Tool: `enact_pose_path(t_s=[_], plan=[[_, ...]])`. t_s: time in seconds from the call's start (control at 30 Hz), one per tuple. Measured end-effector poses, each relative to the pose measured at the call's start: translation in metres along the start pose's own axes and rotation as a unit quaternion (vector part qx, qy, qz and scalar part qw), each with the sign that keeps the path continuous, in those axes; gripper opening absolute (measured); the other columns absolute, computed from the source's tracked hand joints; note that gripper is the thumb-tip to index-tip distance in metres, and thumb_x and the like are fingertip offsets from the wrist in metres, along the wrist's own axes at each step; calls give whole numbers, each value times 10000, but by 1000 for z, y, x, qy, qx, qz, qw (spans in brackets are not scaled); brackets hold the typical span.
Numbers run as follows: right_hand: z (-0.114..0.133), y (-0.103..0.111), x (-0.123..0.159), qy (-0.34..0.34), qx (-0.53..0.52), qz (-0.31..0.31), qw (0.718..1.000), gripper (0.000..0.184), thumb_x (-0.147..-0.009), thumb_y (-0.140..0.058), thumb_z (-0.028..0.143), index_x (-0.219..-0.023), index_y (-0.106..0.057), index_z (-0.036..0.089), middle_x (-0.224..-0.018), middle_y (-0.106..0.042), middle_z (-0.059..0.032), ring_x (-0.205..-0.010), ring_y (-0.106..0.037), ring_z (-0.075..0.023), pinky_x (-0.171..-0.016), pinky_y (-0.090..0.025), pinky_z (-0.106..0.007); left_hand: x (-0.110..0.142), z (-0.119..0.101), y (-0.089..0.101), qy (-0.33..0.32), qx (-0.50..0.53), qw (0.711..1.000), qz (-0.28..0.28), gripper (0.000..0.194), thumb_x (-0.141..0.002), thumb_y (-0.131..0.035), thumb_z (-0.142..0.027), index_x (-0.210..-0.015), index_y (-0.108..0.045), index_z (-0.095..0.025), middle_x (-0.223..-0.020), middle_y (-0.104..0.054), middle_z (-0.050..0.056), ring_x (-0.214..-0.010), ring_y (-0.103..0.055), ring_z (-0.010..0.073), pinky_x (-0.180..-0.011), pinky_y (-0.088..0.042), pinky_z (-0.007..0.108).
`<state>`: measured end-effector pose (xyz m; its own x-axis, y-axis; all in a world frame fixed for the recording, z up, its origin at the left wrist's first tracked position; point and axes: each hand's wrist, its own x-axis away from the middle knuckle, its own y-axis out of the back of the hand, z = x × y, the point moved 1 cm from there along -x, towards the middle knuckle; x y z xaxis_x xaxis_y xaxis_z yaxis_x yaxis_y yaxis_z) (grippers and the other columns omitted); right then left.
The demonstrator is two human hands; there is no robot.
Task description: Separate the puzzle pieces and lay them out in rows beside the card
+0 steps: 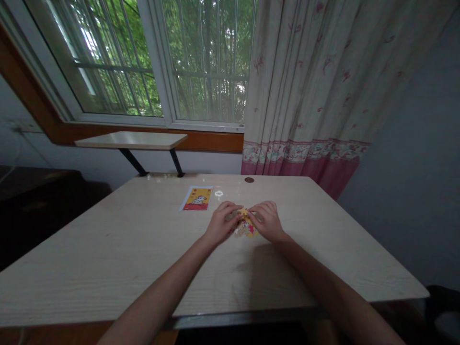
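Observation:
Between my two hands is a small yellow jigsaw puzzle piece (244,212), pinched by the fingertips of both. My left hand (223,222) comes in from the left, thumb and fingers closed on the piece's left side. From the right, my right hand (268,220) grips the other side in the same way. Just below the fingers lies a pile of loose puzzle pieces (247,229) in yellow, pink and white, partly covered by the hands. Whether one piece or several joined ones are held is too small to tell.
A picture card (197,198) with a white cartoon figure on yellow and red lies left of my hands on the pale wooden table (118,249). A round brown disc (249,180) sits by the back edge. A raised shelf (132,139) stands at back left, near the window and curtain (305,96).

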<state>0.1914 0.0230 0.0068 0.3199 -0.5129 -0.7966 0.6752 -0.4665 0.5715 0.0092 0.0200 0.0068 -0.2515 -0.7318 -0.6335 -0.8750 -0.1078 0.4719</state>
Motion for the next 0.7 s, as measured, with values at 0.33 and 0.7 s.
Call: enact_pose_path(t_s=[0.33, 0.7], plan=[[-12, -4, 5, -70, -6, 15, 997, 127, -820, -540, 303, -806, -625, 209, -781, -651, -24, -802, -536, -169, -796, -346, -327, -13, 9, 18, 18, -165, 984, 59, 338, -796, -545, -260, -1126, -550, -183, -1011, -582, 74, -963, -524, 205, -858, -416, 338], [-47, -25, 1, -192, -37, 68, 978, 140, -759, -569, 306, -736, -654, 197, -730, -667, -16, -702, -574, -156, -678, -414, -271, 12, 42, 70, 169, -452, 870, 99, 313, -830, -399, -320, -948, -639, -157, -982, -606, 137, -941, -543, 284, -799, -420, 377]])
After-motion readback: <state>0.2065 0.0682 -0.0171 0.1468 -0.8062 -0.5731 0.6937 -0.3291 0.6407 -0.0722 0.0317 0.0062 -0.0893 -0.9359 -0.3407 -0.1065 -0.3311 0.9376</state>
